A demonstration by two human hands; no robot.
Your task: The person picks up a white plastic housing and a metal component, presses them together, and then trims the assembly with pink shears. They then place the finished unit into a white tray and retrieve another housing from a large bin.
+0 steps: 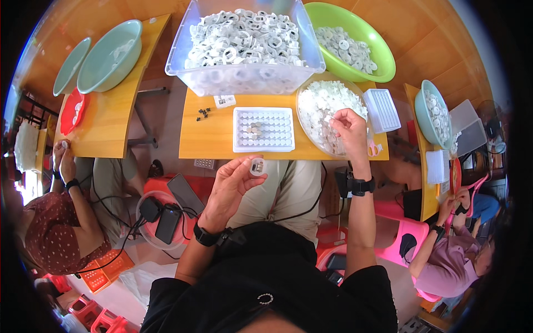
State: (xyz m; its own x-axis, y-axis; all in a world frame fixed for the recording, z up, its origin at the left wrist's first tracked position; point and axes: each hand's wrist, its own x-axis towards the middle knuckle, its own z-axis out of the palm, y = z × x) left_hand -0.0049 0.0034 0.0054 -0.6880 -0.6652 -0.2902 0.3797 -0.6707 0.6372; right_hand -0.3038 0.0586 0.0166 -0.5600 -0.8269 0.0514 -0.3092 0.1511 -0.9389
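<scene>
Between the thumb and fingers of my left hand (pixel 236 180) is a small round white plastic housing (pixel 257 167), its open face showing small metal contacts. It is held in front of the table's near edge. Over a round clear tray heaped with small white plastic parts (pixel 325 97), my right hand (pixel 350 126) is closed in a pinch. A small white piece shows at its fingertips, hard to tell from the heap behind. Left of the heap lies a white rack (pixel 263 145) with rows of round white pieces, a few greyish discs resting on its middle.
A large clear bin (pixel 244 83) of white ring-shaped parts and a green basin (pixel 383 64) stand at the back. Small black bits (pixel 203 114) lie left of the rack; a white ridged box (pixel 383 111) and scissors (pixel 375 149) lie right. Co-workers sit at both side tables.
</scene>
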